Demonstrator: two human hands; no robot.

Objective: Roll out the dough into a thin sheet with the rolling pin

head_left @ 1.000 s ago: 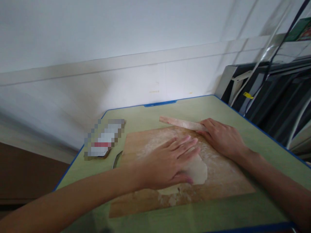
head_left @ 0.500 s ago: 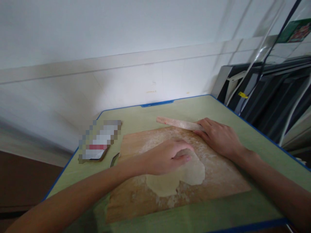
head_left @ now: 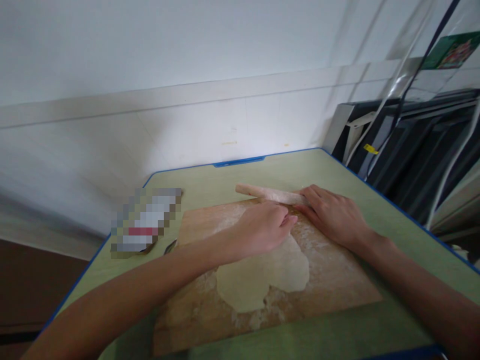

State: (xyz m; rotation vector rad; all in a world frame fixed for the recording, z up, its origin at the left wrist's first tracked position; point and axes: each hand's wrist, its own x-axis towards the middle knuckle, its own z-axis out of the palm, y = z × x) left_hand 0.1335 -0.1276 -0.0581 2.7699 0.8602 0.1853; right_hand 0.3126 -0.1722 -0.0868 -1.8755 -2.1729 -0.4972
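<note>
A thin, flat sheet of dough [head_left: 245, 285] with a notched near edge lies on the floured wooden board [head_left: 210, 327]. Over its far part is my left hand [head_left: 264, 227], fingers curled in and thumb pressed against them; what they hold, if anything, is hidden. Beyond the dough, a pale wooden rolling pin [head_left: 268, 194] rests across the board's far edge, dusted with flour. My right hand [head_left: 333, 212] is closed around the pin's right end.
The board lies on a green table [head_left: 210, 185] with a blue rim, against a white wall [head_left: 187, 130]. At left is a blurred-out flat object [head_left: 148, 220]. Dark panels [head_left: 423, 135] and hanging cables [head_left: 397, 95] stand to the right.
My left hand has moved away from me, off the middle of the dough towards the rolling pin, and its fingers have closed together. My right hand stays on the pin. The view has shifted slightly.
</note>
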